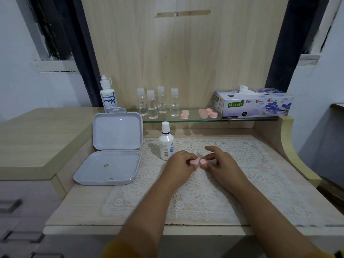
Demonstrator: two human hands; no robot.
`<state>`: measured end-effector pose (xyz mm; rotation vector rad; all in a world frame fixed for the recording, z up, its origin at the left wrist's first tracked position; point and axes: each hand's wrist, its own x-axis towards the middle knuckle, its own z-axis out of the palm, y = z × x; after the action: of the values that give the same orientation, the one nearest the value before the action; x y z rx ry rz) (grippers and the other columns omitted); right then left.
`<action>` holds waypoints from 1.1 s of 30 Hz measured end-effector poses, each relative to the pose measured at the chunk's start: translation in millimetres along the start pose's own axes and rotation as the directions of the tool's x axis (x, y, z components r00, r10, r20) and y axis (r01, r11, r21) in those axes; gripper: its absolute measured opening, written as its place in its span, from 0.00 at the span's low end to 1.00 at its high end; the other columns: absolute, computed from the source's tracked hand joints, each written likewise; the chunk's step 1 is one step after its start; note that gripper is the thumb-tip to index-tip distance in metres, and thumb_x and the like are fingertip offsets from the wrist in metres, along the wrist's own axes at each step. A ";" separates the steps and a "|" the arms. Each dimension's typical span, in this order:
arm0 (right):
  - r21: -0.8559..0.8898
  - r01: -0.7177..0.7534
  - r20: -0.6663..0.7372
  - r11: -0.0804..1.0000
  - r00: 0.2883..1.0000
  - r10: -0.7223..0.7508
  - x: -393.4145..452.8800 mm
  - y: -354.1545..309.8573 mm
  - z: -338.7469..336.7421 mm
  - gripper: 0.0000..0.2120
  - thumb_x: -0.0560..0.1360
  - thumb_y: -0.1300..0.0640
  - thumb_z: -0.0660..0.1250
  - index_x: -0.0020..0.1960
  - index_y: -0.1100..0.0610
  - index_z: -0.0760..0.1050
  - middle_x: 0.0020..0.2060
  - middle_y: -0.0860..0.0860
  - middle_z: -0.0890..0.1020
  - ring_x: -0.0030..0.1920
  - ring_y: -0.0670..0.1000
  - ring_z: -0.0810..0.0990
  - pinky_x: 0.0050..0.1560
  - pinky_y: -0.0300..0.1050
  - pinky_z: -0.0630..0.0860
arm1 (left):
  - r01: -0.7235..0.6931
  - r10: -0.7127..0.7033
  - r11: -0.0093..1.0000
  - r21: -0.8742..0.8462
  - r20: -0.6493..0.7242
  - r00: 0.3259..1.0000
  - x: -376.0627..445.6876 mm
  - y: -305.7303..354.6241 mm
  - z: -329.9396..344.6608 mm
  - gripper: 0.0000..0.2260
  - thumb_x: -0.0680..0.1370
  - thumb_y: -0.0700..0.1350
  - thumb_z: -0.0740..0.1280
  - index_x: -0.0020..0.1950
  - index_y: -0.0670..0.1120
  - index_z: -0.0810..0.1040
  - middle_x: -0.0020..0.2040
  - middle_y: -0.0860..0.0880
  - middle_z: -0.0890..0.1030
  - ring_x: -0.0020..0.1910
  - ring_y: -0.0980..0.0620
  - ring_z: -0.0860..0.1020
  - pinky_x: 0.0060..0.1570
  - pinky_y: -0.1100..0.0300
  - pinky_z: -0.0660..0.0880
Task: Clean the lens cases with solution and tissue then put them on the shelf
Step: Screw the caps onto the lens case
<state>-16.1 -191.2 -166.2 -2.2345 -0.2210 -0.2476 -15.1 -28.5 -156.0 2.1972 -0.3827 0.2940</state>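
A pink lens case (199,161) with two round caps sits between my hands over the lace mat (242,183). My left hand (181,162) pinches its left cap and my right hand (219,161) pinches its right cap. A white solution bottle (166,144) stands upright just left of my left hand. On the glass shelf (195,119) lie more pink lens cases, one (184,114) near the middle and several (208,113) beside the tissue box (254,103), which has a tissue sticking out.
An open white plastic box (111,157) lies at the left of the desk. A larger Dream Eye bottle (108,95) and several small clear bottles (158,104) stand on the shelf. Drawers (18,211) sit at lower left.
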 end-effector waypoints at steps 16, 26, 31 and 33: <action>-0.008 0.017 0.005 1.000 1.000 -0.017 1.8 4.2 0.7 0.23 0.75 0.51 0.69 0.68 0.43 0.67 0.51 0.41 0.80 0.55 0.45 0.76 0.59 0.52 0.74 | 0.046 -0.046 0.998 0.033 0.004 0.999 1.8 3.7 -0.1 0.09 0.75 0.43 0.70 0.54 0.43 0.80 0.49 0.50 0.73 0.47 0.54 0.74 0.48 0.65 0.70; -0.015 0.008 0.007 1.000 1.000 -0.008 1.9 5.2 1.3 0.21 0.75 0.50 0.69 0.66 0.44 0.69 0.53 0.44 0.79 0.56 0.46 0.76 0.59 0.47 0.74 | 0.040 -0.044 0.995 0.086 0.052 0.998 5.5 -0.9 1.5 0.09 0.77 0.42 0.68 0.56 0.44 0.80 0.51 0.49 0.74 0.51 0.53 0.73 0.52 0.63 0.68; -0.045 -0.006 -0.019 0.999 1.000 0.006 0.6 1.7 1.9 0.19 0.75 0.51 0.69 0.65 0.47 0.72 0.53 0.46 0.78 0.57 0.46 0.74 0.59 0.43 0.71 | 0.053 -0.056 0.996 0.068 0.039 0.998 5.2 -0.1 0.6 0.09 0.76 0.43 0.69 0.56 0.44 0.80 0.51 0.49 0.74 0.50 0.53 0.73 0.51 0.64 0.67; -0.054 -0.006 -0.028 0.999 1.000 0.005 0.2 1.8 2.1 0.18 0.75 0.50 0.69 0.63 0.46 0.72 0.53 0.46 0.78 0.56 0.45 0.73 0.57 0.41 0.70 | 0.053 -0.056 0.996 0.069 0.041 0.998 4.6 0.9 0.5 0.09 0.76 0.43 0.69 0.55 0.44 0.80 0.51 0.49 0.74 0.50 0.53 0.73 0.50 0.64 0.67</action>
<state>-15.2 -190.6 -168.8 -2.2832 -0.1948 -0.2849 -11.1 -30.2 -154.2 2.2798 -0.3400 0.2340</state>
